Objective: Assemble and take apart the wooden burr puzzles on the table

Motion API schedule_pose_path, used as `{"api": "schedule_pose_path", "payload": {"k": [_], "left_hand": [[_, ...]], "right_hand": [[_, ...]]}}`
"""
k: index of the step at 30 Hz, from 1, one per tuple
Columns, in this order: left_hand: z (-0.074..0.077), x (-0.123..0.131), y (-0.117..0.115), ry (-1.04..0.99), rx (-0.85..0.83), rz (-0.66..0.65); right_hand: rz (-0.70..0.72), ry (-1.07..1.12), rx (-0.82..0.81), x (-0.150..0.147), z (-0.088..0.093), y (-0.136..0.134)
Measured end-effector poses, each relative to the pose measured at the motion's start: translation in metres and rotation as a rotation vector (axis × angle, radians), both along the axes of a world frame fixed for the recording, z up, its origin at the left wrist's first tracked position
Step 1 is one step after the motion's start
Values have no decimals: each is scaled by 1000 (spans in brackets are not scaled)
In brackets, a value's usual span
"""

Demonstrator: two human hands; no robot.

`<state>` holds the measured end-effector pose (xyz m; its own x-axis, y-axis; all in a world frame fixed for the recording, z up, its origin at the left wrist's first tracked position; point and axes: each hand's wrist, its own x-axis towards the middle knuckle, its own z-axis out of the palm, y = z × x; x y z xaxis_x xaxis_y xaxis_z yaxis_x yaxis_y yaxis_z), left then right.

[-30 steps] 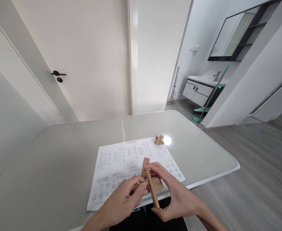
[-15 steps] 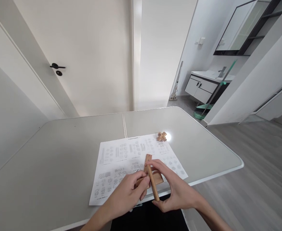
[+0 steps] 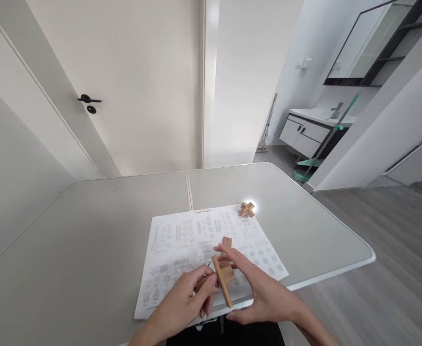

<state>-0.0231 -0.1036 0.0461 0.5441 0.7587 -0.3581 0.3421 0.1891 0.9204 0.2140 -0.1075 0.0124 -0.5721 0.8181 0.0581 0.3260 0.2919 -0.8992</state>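
Over the near edge of the paper, my left hand (image 3: 194, 293) is closed on a small group of wooden puzzle pieces (image 3: 227, 275). A slim wooden stick (image 3: 222, 283) crosses the group at a slant, its lower end towards me. My right hand (image 3: 259, 290) is around the stick's right side with thumb and fingers spread apart. Its thumb tip is just beyond the stick's lower end, and a small gap shows there. Another flat wooden piece (image 3: 227, 241) sticks up behind my right index finger; its lower part is hidden by that hand.
A printed instruction sheet (image 3: 182, 240) with rows of small diagrams lies on the grey table (image 3: 88, 250). At its far right corner sits an assembled wooden cross-shaped puzzle (image 3: 247, 209). The table's rounded edge (image 3: 371, 257) runs along the right.
My right thumb and fingers have come off the wooden stick and spread. The stick has shifted slightly left and stays with the pieces in my left hand. The view has moved slightly.
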Motion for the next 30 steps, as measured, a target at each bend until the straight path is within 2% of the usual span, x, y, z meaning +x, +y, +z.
{"api": "schedule_pose_path", "payload": {"k": [2,5,7,12,17,20,26,28,30], "left_hand": [[-6,-6,0,-50,22,113],[-19,-14,-1,-113,18,314],[-27,-16,-4,-134,-25,437],[-34,-8,-11,-272,-156,645],[-30,-2,-12,-288,-178,708],[-30,-2,-14,-309,-196,750],[-29,4,-15,-328,-224,765],[-28,6,-14,-323,-230,747],[-28,9,-12,-310,-234,718]], "right_hand": [[-108,-64,28,2,-14,1],[-375,-180,146,1,-40,4],[-452,-242,217,-3,-56,6],[-417,-329,300,-11,-76,20],[-401,-230,263,-12,-70,33],[-485,9,115,-12,-58,25],[-592,777,-561,-13,-40,-3],[-575,923,-675,-10,-36,-5],[-549,1003,-721,-6,-32,-4]]}}
